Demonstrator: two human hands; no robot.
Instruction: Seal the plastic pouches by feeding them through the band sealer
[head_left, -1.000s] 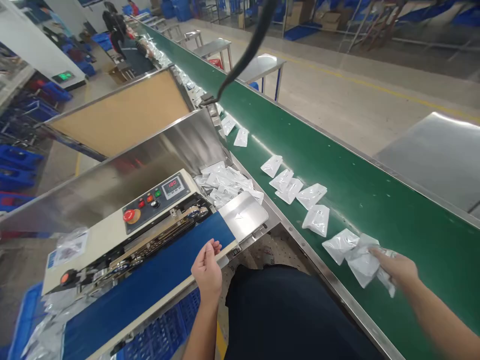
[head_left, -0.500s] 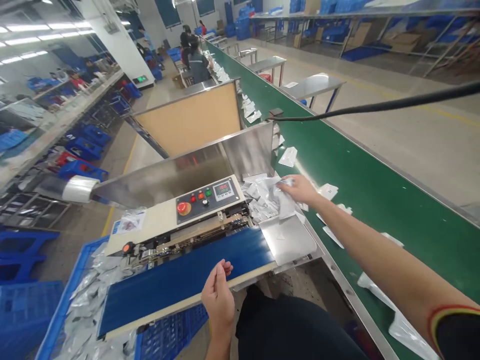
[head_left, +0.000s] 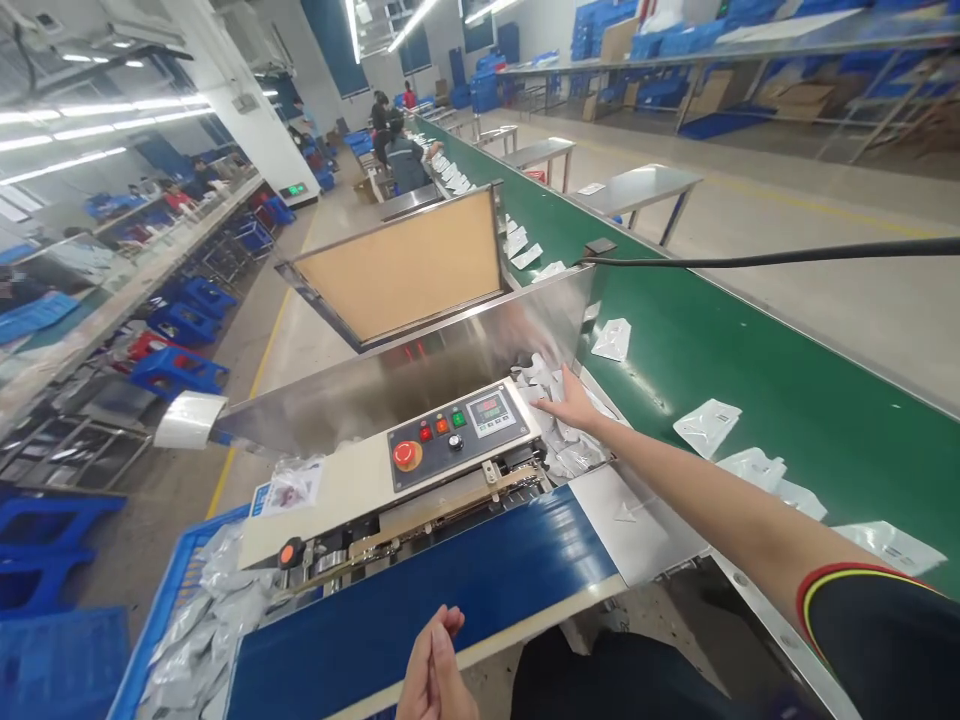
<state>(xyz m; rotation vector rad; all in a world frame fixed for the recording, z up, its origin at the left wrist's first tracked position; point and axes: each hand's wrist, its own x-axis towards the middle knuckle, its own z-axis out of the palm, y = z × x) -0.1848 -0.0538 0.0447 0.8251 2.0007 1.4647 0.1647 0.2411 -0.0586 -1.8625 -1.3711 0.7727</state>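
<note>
My right hand (head_left: pixel 571 402) reaches onto a pile of white pouches (head_left: pixel 570 450) beside the machine's control panel. Its thumb and fingers are spread, touching the top of the pile, and none of the pouches appears gripped. Close to the blue belt (head_left: pixel 427 590) of the sealing machine (head_left: pixel 352 470), my left hand (head_left: pixel 439 665) is closed, fingertips and thumb drawn together. I see nothing in it. A metal feed plate (head_left: pixel 637 520) lies between the pile and the blue belt.
A green conveyor (head_left: pixel 780 370) runs along the right with scattered white pouches (head_left: pixel 707 428). A blue crate (head_left: pixel 161 620) of pouches stands at the belt's left end. A steel guard (head_left: pixel 450 350) rises behind the machine. A black cable (head_left: pixel 750 262) crosses the conveyor. Several people sit farther off.
My right hand has gone from pinching a white pouch to spread fingers on the pile, nearer the guard. The left hand stays closed. The view has shifted, and pouches on the green conveyor have moved.
</note>
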